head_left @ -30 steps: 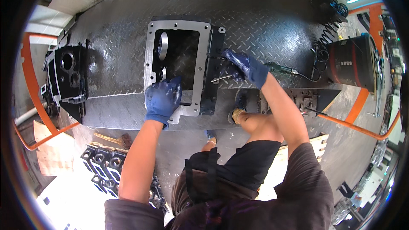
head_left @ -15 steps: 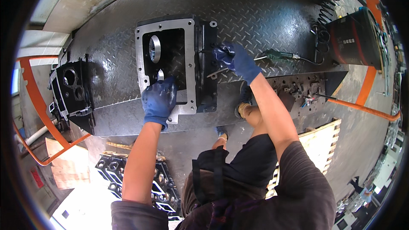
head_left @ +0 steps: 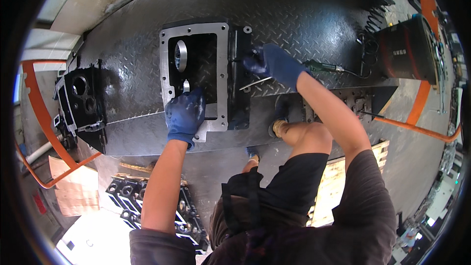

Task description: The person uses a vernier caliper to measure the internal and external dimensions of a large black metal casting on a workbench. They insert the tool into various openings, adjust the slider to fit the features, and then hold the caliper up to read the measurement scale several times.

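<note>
A dark metal housing (head_left: 222, 100) with a pale machined rim around a large rectangular opening stands on the bench. My left hand (head_left: 185, 115), in a blue glove, is closed over the lower left part of that rim. Inside the opening a round bore with a bright edge (head_left: 182, 56) shows. My right hand (head_left: 274, 66), also gloved in blue, has its fingers closed at the housing's right side. A thin dark rod (head_left: 236, 61) runs from those fingers to the housing wall; its kind cannot be made out. Below the hand appears a slim metal shaft (head_left: 254, 84).
A green hand tool with a cable or hose (head_left: 321, 66) lies on the tread-plate bench (head_left: 299, 24). A dark drum (head_left: 407, 49) stands at the right. Another housing (head_left: 81, 100) sits at the left end. Orange rails (head_left: 41, 113) flank the bench; several castings (head_left: 130, 191) lie below.
My right forearm and elbow have swung outward to the right, and the right hand has turned at the housing's side. My left hand keeps its hold on the rim.
</note>
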The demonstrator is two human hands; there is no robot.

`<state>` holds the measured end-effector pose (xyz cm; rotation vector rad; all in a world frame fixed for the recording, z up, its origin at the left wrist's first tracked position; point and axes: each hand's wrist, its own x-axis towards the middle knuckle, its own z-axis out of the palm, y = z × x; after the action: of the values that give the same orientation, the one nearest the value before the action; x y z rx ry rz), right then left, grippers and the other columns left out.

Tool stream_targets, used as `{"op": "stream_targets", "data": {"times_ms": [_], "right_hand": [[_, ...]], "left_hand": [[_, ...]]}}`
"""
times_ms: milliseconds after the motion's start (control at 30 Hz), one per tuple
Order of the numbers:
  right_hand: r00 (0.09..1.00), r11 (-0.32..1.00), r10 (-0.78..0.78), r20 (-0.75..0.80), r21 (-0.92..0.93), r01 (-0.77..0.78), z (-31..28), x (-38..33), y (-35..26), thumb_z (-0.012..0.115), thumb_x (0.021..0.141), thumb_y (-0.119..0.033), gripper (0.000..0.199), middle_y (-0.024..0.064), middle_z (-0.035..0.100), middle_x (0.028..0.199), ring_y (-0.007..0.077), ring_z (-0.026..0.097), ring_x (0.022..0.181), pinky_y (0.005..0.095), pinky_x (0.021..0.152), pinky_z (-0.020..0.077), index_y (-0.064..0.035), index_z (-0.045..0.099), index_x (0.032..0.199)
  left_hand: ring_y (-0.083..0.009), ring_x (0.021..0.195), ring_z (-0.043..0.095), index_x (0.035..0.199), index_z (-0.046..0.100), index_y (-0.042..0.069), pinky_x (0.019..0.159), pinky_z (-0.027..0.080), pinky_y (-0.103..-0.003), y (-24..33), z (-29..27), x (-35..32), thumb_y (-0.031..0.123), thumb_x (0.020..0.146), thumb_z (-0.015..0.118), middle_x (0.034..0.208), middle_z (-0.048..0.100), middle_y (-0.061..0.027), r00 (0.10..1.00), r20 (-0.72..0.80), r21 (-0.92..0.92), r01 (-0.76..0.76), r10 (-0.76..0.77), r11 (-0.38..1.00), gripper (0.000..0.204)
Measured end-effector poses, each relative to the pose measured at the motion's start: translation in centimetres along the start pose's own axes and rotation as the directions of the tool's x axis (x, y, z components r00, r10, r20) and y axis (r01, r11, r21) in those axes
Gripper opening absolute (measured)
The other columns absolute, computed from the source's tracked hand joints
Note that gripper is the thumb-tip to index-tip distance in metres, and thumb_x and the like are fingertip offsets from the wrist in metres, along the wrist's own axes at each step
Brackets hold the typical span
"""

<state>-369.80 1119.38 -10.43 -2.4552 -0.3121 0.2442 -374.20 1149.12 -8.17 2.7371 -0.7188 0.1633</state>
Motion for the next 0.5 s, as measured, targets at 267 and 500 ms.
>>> {"op": "stream_targets", "data": {"times_ms": [267, 500], "right_hand": [[0.945, 0.831, 0.067, 0.319, 0.507, -0.23, 0.5, 1.3, 0.7, 0.061, 0.089, -0.024, 0.022, 0.0047, 0.061, 0.064, 0.0166, 0.057, 0.053, 0.0303, 0.052, 0.0458, -0.008, 0.066, 0.104], [0.819, 0.605, 0.04, 0.572, 0.639, -0.476, -1.6, 2.1, -0.4, 0.058, 0.092, -0.028, 0.025, 0.0024, 0.061, 0.064, 0.0135, 0.057, 0.054, 0.0281, 0.051, 0.0443, -0.0038, 0.065, 0.092]], "left_hand": [[-0.0276, 0.071, 0.06, 0.098, 0.065, 0.018, 0.064, 0.047, -0.041, -1.0, 0.6, -0.7, 0.023, 0.079, 0.061, 0.084, 0.062, -0.007, 0.999, 0.029, 0.016, 0.012, -0.012, 1.0, 0.02], [-0.0297, 0.071, 0.059, 0.105, 0.064, 0.02, 0.065, 0.047, -0.042, -1.4, 1.2, -1.2, 0.028, 0.081, 0.058, 0.086, 0.063, -0.0092, 1.0, 0.008, 0.006, 0.013, -0.013, 1.0, 0.026]]}}
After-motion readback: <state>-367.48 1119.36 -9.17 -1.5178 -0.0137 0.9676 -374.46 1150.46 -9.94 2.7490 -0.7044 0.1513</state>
